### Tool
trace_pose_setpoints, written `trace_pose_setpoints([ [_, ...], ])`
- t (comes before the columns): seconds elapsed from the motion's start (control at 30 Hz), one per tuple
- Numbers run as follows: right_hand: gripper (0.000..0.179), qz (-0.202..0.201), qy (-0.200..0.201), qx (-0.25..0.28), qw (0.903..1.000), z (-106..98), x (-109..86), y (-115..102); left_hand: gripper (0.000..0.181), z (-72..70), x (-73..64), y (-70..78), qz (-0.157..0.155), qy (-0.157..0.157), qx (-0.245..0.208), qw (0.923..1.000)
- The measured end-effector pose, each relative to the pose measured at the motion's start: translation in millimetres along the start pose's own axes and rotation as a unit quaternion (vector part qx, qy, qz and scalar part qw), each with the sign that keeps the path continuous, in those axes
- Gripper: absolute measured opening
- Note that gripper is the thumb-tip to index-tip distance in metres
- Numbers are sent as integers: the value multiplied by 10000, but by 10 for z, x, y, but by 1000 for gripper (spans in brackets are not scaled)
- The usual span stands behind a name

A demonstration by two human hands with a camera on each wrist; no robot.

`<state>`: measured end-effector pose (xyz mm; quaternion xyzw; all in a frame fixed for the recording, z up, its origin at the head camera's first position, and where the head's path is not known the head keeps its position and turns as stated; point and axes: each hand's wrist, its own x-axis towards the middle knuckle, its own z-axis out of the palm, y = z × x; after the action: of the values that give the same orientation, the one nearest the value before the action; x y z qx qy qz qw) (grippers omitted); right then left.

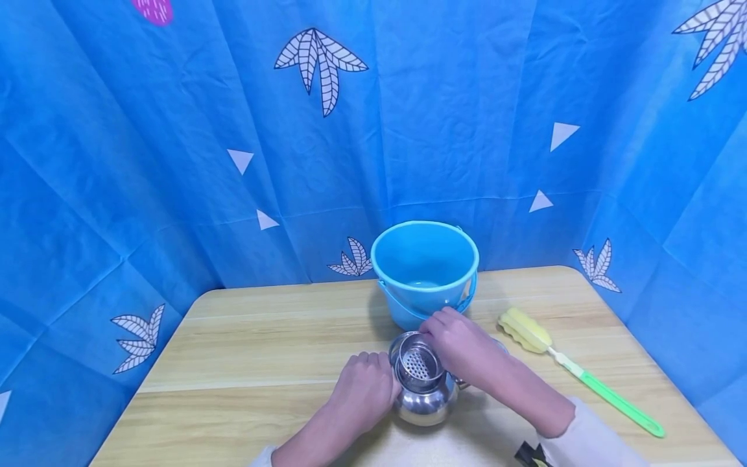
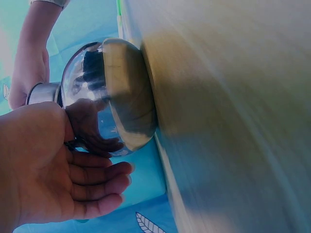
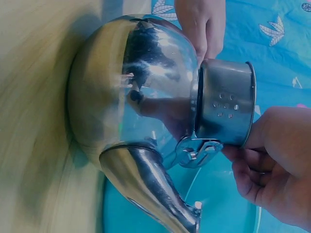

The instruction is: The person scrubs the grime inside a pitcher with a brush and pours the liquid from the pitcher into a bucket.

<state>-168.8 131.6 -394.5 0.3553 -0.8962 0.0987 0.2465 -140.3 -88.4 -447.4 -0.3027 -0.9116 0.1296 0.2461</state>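
A shiny round metal teapot [image 1: 426, 410] stands upright on the wooden table, its curved spout [image 3: 141, 184] showing in the right wrist view. From its mouth a metal strainer [image 1: 419, 364] sticks up, with small holes in its bottom and side [image 3: 226, 99]. My right hand [image 1: 463, 347] pinches the strainer's rim between thumb and fingers. On the other side, my left hand [image 1: 366, 384] holds the teapot by its neck. In the left wrist view that hand's lower fingers [image 2: 97, 187] curl loosely beside the pot's belly, and its thumb is largely hidden.
Just behind the teapot stands a light blue bucket [image 1: 423, 285] with its handle hanging forward. To the right lies a sponge brush [image 1: 525, 329] with a green handle [image 1: 621, 402]. A blue patterned curtain [image 1: 327, 168] surrounds the table [image 1: 251, 350].
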Motion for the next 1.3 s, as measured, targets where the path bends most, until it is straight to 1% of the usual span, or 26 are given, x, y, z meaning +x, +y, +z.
trace_pose_setpoints([
  [0.17,11,271,-53,249,9993,-40,2,3,36,0,1,-6,44,-5,24,10000],
  [0.3,12,336,-30,373,9987,-53,-10,20,36,-4,4,-9,89,-59,122,9999],
  [0.4,13,344,13,442,9984,-57,-14,31,36,-5,4,-8,45,-5,58,10000],
  [0.53,13,382,82,588,9975,-72,-22,43,35,-3,4,-3,-84,24,-163,9998],
  [0.73,15,596,116,856,9945,-100,-34,61,36,-11,4,0,-64,-83,-98,9999],
  [0.93,14,983,36,1138,9886,-125,-36,80,37,-20,3,0,-83,-51,-82,9999],
  [1.07,12,1115,107,1346,9845,-139,-54,121,38,-14,3,2,-46,24,-39,10000],
  [1.17,10,1224,182,1573,9798,-157,-73,164,37,-5,3,3,-87,63,-94,9999],
  [1.3,8,1414,221,1941,9705,-205,-91,218,37,0,3,2,-154,58,-161,9997],
])
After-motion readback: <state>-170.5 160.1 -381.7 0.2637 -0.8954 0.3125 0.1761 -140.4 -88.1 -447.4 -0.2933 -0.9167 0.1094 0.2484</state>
